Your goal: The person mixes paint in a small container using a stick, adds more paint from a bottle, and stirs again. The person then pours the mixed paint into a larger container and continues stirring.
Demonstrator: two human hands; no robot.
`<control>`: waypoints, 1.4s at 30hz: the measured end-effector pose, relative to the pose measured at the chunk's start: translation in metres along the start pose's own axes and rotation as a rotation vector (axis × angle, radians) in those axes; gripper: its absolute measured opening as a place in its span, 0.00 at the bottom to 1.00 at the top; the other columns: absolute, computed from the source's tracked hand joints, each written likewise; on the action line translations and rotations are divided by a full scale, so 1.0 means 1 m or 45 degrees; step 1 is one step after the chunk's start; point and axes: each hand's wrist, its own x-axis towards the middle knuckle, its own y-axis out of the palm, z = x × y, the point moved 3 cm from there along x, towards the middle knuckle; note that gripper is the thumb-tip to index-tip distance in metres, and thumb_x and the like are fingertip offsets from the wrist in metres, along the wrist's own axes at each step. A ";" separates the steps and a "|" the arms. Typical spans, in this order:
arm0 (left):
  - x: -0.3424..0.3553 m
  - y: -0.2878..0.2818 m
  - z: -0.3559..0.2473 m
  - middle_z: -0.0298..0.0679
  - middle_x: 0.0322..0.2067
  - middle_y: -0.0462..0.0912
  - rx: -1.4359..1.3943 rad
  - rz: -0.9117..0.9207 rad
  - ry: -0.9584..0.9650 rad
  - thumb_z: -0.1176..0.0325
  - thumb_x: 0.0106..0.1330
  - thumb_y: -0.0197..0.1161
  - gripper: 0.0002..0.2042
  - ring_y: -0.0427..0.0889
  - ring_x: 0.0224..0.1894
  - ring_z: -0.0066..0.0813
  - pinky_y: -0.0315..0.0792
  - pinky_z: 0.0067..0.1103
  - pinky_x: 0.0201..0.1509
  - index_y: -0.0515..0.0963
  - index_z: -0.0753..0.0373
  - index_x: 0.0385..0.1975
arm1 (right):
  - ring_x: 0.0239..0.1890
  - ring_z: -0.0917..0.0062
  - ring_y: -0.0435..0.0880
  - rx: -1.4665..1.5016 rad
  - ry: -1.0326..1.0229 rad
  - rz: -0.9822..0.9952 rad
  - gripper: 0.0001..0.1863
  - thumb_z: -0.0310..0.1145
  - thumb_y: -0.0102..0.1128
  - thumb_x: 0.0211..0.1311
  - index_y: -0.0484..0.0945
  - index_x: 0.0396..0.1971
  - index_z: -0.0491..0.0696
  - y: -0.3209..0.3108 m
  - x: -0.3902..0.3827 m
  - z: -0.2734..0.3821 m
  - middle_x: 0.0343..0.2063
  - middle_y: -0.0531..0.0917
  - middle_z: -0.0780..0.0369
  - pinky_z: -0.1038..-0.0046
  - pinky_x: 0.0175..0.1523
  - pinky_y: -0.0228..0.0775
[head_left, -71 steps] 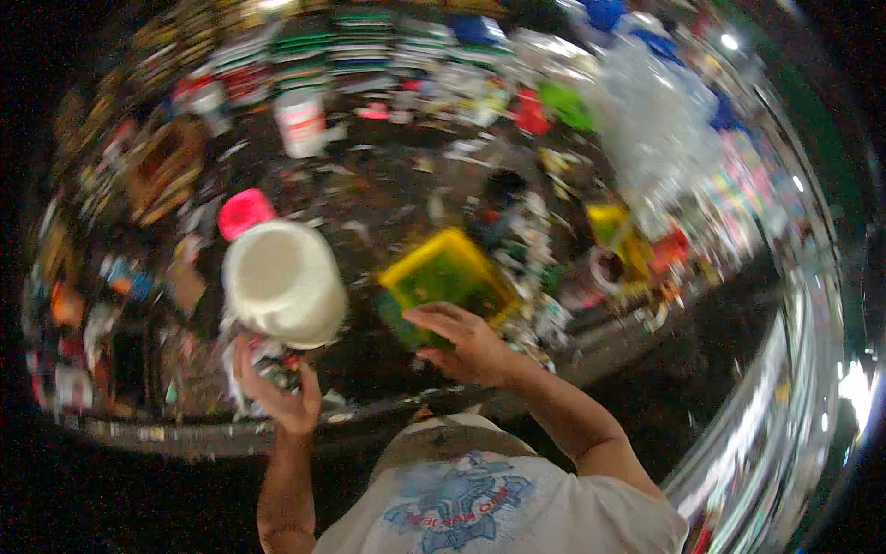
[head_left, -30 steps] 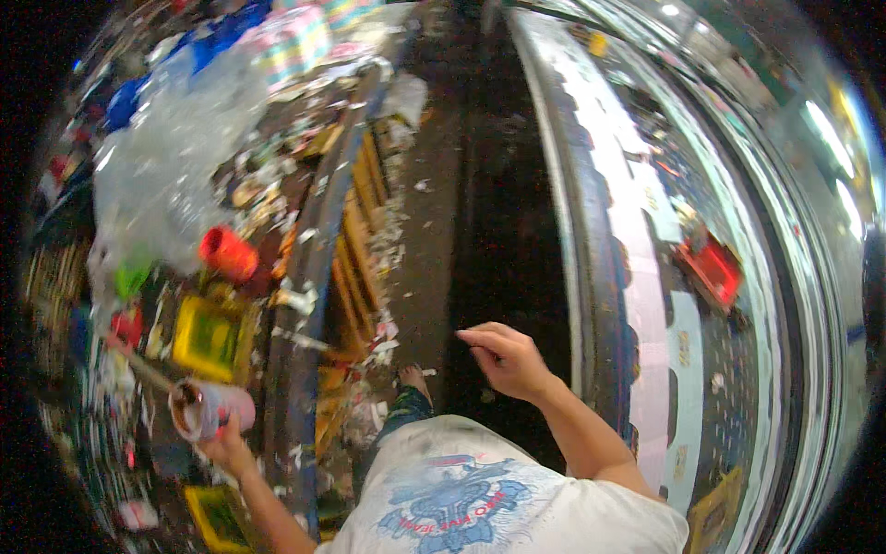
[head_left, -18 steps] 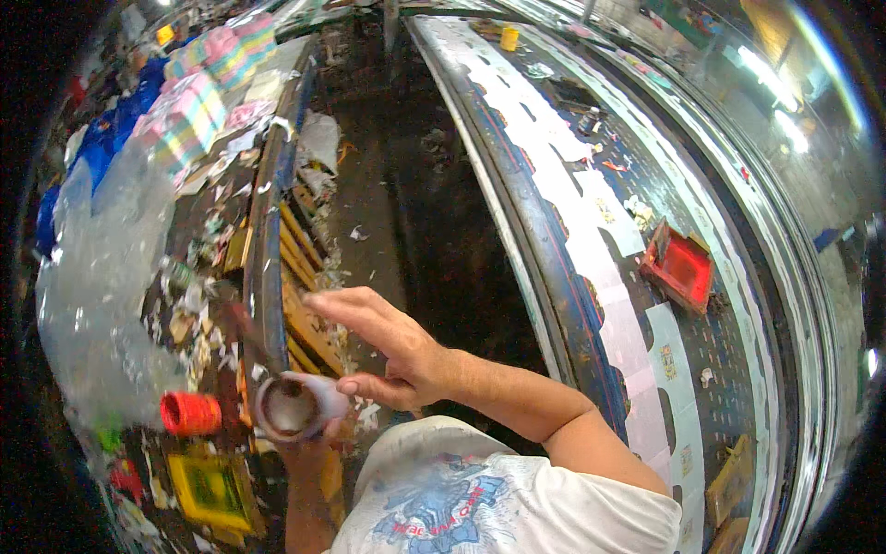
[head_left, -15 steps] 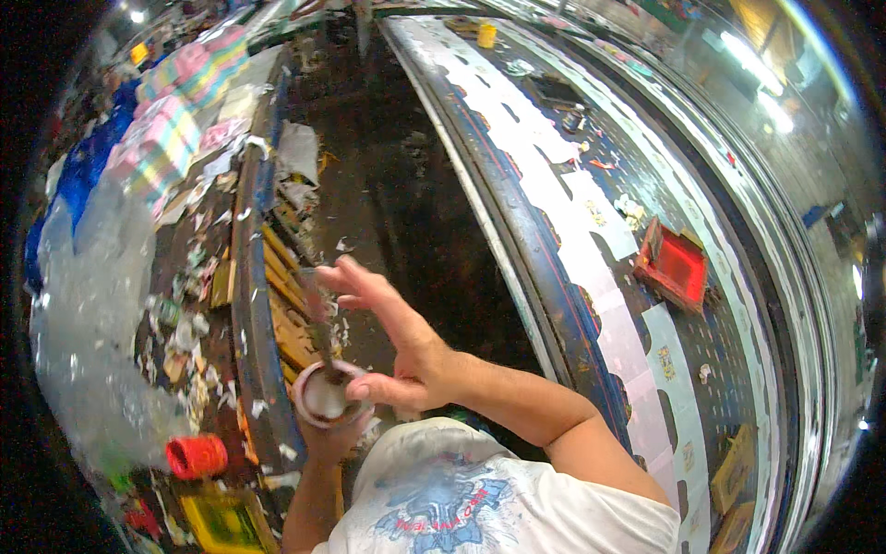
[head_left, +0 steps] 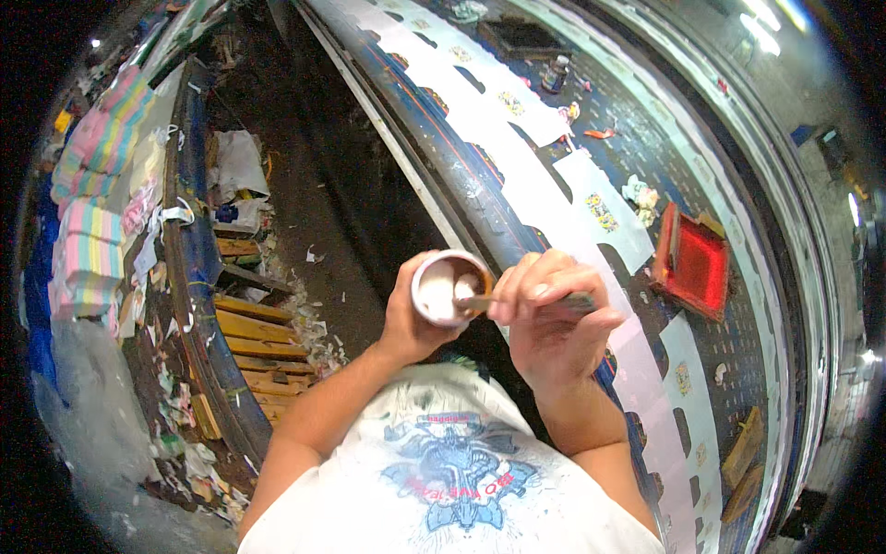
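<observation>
My left hand (head_left: 406,319) is wrapped round a small round tub (head_left: 450,258) in front of my chest, its mouth tipped up toward me. White, paste-like stuff lies inside it. In my right hand (head_left: 554,323), fingers closed, is a thin dark stirring stick (head_left: 474,303). Its near end reaches over the tub's rim into the white stuff, and the other end shows between my fingers and thumb. Whether the stick is flat like a spatula is too blurred to tell.
On my right a long printing table (head_left: 526,222) carries pale cut sheets (head_left: 637,346), a red-inked frame (head_left: 694,268), a small dark bottle (head_left: 556,74) and crumpled paper (head_left: 640,196). Wooden slats (head_left: 263,349), scraps and striped bundles (head_left: 92,254) line the left, beyond a dark aisle (head_left: 323,203).
The tub has moved right and up in view, with my left hand now plainly around it. My right hand has gone from spread fingers above the tub to a grip on the stick.
</observation>
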 end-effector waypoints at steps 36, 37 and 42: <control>0.330 -0.014 0.225 0.49 0.62 0.80 -0.602 1.184 0.269 0.69 0.35 0.92 0.53 0.82 0.65 0.51 0.74 0.39 0.74 0.69 0.61 0.69 | 0.20 0.81 0.61 -0.915 -0.170 -0.706 0.36 0.70 0.44 0.83 0.68 0.32 0.49 -0.014 0.194 -0.216 0.22 0.66 0.67 0.76 0.23 0.57; 0.332 -0.014 0.227 0.49 0.61 0.81 -0.596 1.225 0.230 0.69 0.35 0.92 0.53 0.82 0.65 0.51 0.74 0.39 0.74 0.69 0.61 0.69 | 0.20 0.80 0.63 -0.984 -0.273 -0.776 0.35 0.69 0.47 0.83 0.69 0.32 0.48 -0.014 0.196 -0.220 0.22 0.67 0.66 0.75 0.23 0.57; 0.334 -0.016 0.228 0.48 0.62 0.81 -0.520 1.251 0.237 0.66 0.39 0.90 0.50 0.80 0.66 0.54 0.72 0.41 0.73 0.70 0.58 0.69 | 0.21 0.79 0.64 -0.727 -0.298 -0.780 0.36 0.69 0.49 0.83 0.70 0.31 0.46 -0.005 0.200 -0.249 0.21 0.66 0.66 0.74 0.23 0.57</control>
